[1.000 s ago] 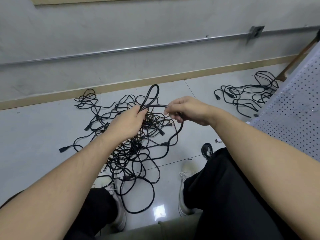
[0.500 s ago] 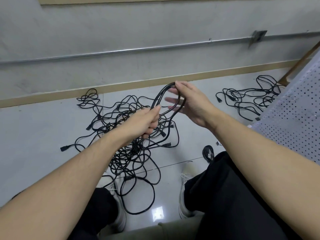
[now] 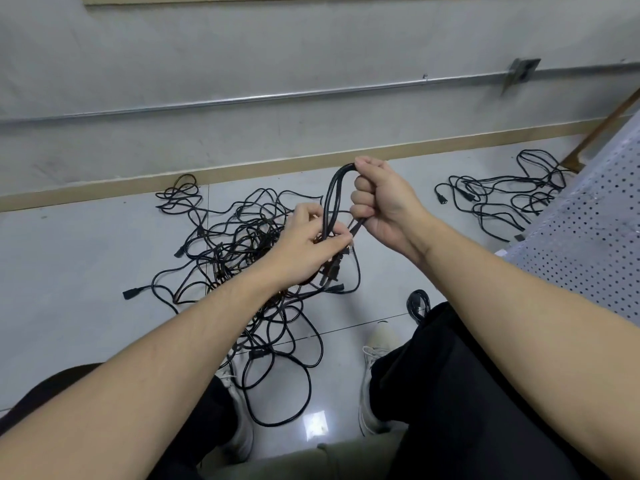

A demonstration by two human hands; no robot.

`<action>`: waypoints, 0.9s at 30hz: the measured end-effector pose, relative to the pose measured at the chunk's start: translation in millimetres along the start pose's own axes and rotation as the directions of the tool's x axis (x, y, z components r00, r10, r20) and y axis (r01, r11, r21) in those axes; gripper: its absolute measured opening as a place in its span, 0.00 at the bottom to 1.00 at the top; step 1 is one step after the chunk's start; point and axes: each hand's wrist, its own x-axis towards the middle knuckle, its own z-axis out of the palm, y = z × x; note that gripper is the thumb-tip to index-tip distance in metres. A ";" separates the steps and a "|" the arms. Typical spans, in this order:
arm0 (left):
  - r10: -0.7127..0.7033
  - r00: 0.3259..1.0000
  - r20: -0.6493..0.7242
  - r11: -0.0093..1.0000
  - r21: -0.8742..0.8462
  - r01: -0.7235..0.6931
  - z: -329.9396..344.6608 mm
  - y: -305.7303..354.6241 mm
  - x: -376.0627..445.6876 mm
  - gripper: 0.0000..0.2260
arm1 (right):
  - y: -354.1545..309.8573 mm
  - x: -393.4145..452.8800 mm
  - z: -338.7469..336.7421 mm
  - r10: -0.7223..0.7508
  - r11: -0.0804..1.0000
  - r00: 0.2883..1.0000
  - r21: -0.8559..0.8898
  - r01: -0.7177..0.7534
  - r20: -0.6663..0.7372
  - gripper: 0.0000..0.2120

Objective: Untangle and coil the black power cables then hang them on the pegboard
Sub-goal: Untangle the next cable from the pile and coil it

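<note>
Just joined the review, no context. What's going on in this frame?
A seated person is coiling one black power cable: the right hand grips the top of the folded loops, and the left hand pinches them lower down. A large tangle of black cables lies on the grey tiled floor ahead, with a smaller pile to the right, by the white perforated pegboard. No cable is seen hanging on the visible part of the pegboard.

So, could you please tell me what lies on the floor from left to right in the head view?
Big cable tangle → small coiled cable → smaller cable pile → pegboard.
</note>
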 end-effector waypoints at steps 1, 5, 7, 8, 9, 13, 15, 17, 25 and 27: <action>-0.009 0.999 0.053 0.998 -0.055 0.012 -0.4 1.8 -1.5 0.04 | -1.1 -0.2 -1.8 0.012 1.000 1.000 0.014 -0.012 0.005 0.08; -0.094 0.925 0.369 0.816 -0.503 0.283 2.8 4.4 -7.2 0.07 | -1.0 -1.5 -4.4 0.040 0.997 0.999 0.064 -0.041 0.023 0.08; -0.103 0.921 0.376 0.771 -0.555 0.312 2.3 9.9 -9.0 0.07 | -0.2 -2.3 -3.6 0.032 0.996 0.999 0.084 -0.034 0.022 0.08; -0.109 0.921 0.373 0.776 -0.547 0.314 2.0 11.9 -10.2 0.07 | 0.3 -2.4 -2.6 0.019 0.997 1.000 0.075 -0.021 0.016 0.07; -0.109 0.918 0.382 0.780 -0.539 0.317 2.0 14.0 -11.4 0.06 | 0.8 -2.3 -1.7 0.004 0.998 1.000 0.057 -0.005 0.012 0.07; -0.044 0.896 0.441 0.788 -0.537 0.303 3.8 8.6 -12.5 0.11 | 4.9 -2.4 -0.3 -0.018 1.000 1.000 -0.004 0.018 0.014 0.06; -0.084 0.914 0.396 0.800 -0.520 0.299 5.1 6.3 -10.0 0.16 | 5.7 -1.9 -0.4 0.001 1.000 1.000 0.006 -0.001 0.017 0.04; -0.127 0.941 0.314 0.780 -0.554 0.290 4.8 7.1 -8.1 0.20 | 5.5 0.5 -2.1 0.047 0.999 0.998 0.009 -0.048 0.028 0.04; -0.254 0.966 -0.046 0.419 -0.905 0.067 -27.1 13.5 9.7 0.21 | 34.4 -9.5 -15.3 0.507 0.320 0.839 -0.947 0.029 0.197 0.18; -0.309 0.945 -0.104 0.319 -0.948 0.000 -31.0 11.6 13.7 0.22 | 40.6 -19.7 -8.1 0.620 0.258 0.741 -0.959 0.119 0.258 0.23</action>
